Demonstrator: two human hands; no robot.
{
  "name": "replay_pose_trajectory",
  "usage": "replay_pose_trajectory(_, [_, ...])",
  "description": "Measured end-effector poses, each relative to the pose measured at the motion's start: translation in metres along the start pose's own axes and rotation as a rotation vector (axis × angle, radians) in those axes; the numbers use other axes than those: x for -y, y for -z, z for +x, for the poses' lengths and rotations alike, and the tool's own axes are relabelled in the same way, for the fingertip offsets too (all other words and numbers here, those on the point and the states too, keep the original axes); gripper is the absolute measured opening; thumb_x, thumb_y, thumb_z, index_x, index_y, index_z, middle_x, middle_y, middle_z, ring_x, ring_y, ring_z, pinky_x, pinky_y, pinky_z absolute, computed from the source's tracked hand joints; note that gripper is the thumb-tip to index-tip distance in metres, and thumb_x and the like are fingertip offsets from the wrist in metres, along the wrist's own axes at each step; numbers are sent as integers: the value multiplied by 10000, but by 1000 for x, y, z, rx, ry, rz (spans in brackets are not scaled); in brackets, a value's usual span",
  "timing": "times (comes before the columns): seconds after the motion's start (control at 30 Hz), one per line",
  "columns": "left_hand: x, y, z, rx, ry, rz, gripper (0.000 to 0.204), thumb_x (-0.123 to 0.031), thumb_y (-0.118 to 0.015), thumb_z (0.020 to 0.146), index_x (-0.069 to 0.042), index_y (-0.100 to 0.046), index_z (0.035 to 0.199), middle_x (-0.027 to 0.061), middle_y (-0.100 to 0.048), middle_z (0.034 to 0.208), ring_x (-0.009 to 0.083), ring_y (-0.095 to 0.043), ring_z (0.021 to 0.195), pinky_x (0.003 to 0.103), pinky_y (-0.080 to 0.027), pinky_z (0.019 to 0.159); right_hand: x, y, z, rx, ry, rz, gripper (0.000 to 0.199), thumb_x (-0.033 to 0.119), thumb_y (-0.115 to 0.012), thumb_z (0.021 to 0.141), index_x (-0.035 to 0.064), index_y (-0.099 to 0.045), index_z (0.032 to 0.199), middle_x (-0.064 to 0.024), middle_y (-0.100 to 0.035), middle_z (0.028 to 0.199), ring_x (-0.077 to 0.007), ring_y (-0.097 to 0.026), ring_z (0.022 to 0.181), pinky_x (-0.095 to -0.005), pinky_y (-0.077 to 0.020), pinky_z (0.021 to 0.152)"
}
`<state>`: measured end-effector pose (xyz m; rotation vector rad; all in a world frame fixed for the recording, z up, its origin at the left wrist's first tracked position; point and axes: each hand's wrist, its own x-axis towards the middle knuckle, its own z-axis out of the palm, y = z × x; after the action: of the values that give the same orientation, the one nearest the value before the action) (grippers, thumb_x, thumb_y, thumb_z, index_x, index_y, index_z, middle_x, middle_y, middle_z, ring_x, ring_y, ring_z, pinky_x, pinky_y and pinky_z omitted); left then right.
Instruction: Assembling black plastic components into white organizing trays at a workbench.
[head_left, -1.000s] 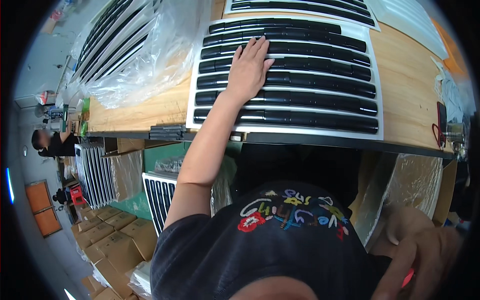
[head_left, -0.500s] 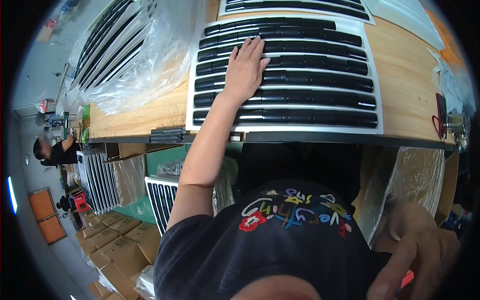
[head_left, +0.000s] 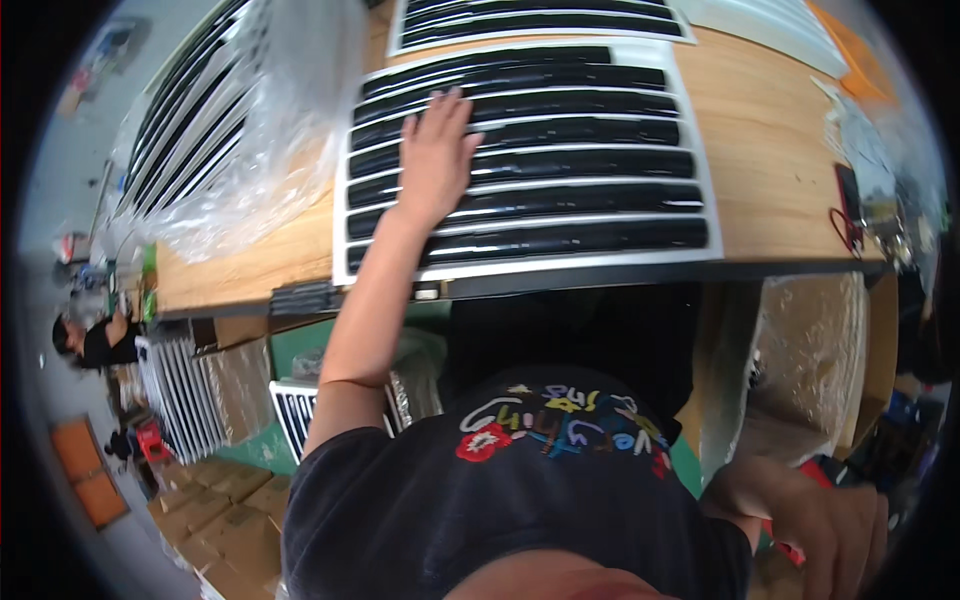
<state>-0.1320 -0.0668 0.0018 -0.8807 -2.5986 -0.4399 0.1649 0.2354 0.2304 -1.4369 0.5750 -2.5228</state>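
My left hand (head_left: 436, 160) lies flat, fingers spread, on rows of glossy black tube-like pieces. The rows rest in a white tray (head_left: 716, 235) on the wooden table, and their top row (head_left: 520, 70) is shorter at its right end. At the lower right, close to the camera, is my right hand (head_left: 815, 515), away from the table. Its fingers are curled and blurred. Something red (head_left: 787, 545) shows beside them; whether it is in the hand or behind it I cannot make out.
Another tray of black pieces (head_left: 540, 22) lies beyond. Clear plastic film (head_left: 270, 160) drapes over more at the left. A dark phone-like object (head_left: 848, 195) sits at the table's right. Cardboard boxes (head_left: 225, 530) stand at lower left; a person (head_left: 105, 340) is farther off.
The view has shifted, so the tray and table appear farther left. My left hand stays spread on the black pieces, slightly lower across the rows. My right hand has turned, its fingers curling downward.
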Motion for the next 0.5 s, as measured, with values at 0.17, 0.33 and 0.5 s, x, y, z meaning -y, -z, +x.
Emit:
replay_pose_trajectory(0.17, [1, 18, -6, 10, 19, -9, 392, -203, -558, 986, -51, -554, 1347, 136, -451, 1496, 333, -364, 1429, 531, -273, 1129, -20, -42, -48, 161, -29, -128, 369, 167, -365, 1046, 44, -605, 1298, -127, -644, 1254, -161, -587, 1200, -307, -445, 1013])
replay_pose_trajectory(0.33, [-44, 32, 3, 37, -53, -156, 362, -148, -537, 995, -42, -558, 1341, 129, -467, 1490, 320, -370, 1431, 513, -266, 1139, -58, -61, -60, 312, -168, -241, 353, 216, -387, 1040, 88, -610, 1282, -79, -655, 1211, -148, -602, 1143, -300, -463, 933])
replay_pose_trajectory(0.5, [-114, 42, -5, 29, -132, -462, 309, -111, -530, 991, -31, -609, 1280, 129, -537, 1428, 313, -461, 1365, 425, -313, 1121, -81, -55, -67, 394, -333, -248, 338, 265, -409, 1033, 132, -614, 1266, -31, -665, 1167, -134, -618, 1087, -292, -481, 853])
